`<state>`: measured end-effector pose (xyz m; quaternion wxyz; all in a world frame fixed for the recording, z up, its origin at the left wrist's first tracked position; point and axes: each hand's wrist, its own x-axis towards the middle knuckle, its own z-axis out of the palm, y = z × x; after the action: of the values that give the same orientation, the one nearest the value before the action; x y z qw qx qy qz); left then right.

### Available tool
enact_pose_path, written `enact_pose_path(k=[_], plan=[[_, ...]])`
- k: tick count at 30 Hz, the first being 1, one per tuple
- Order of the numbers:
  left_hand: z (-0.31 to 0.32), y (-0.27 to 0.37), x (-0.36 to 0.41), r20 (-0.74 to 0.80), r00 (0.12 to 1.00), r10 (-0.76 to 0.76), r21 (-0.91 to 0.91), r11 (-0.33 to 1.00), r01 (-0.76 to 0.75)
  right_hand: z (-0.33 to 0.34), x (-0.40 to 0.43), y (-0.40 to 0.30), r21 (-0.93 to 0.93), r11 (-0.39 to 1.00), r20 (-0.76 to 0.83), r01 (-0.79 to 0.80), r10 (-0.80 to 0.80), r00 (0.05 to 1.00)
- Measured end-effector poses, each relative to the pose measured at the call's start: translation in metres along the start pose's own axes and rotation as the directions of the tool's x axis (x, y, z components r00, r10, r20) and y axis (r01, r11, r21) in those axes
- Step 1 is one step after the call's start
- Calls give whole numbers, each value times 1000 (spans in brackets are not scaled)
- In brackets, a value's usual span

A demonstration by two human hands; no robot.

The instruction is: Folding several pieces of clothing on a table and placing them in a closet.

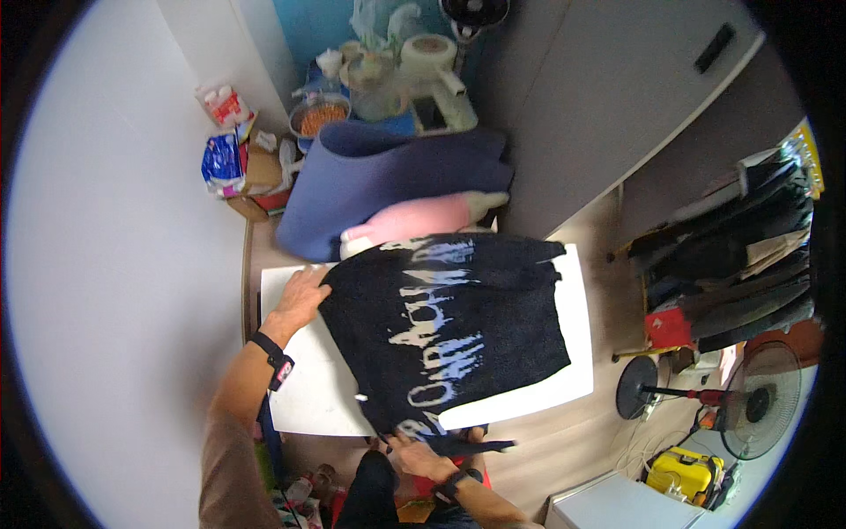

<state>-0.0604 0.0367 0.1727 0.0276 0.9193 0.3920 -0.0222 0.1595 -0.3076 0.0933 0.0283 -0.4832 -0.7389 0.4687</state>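
Note:
A black knitted sweater with pale, dripping-style lettering lies spread across a white tabletop. Its hem points to the right, and one sleeve stretches along the far side. My left hand pinches the garment at its far left shoulder, and a dark band with a small device circles that wrist. Close to the table's near edge, my right hand grips the other shoulder area. From there the near sleeve hangs over the edge, toward my legs.
Behind the table stand a rolled blue mat and a pink plush toy. Dark clothes hang on a rack at right, above a standing fan and a yellow case. A white wall borders the left.

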Motion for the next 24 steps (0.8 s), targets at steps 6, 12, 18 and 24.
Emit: enact_pose_path(k=[6, 12, 18, 24], plan=[[104, 89, -61, -2, 907, -420, -299, 866, 400, 13, 52, 39, 184, 960, -78, 210, -199, 977], [141, 203, -116, 157, 943, -294, -412, 848, 334, -105, -4, 119, -167, 983, -480, 76, -149, 864], [196, 182, -128, 172, 934, -312, -267, 898, 349, -141, -94, 278, -401, 775, -455, -488, 294, 841], [184, 163, -177, 155, 895, -418, -148, 886, 439, -175, -66, 308, -457, 845, -420, -276, 68, 905]])
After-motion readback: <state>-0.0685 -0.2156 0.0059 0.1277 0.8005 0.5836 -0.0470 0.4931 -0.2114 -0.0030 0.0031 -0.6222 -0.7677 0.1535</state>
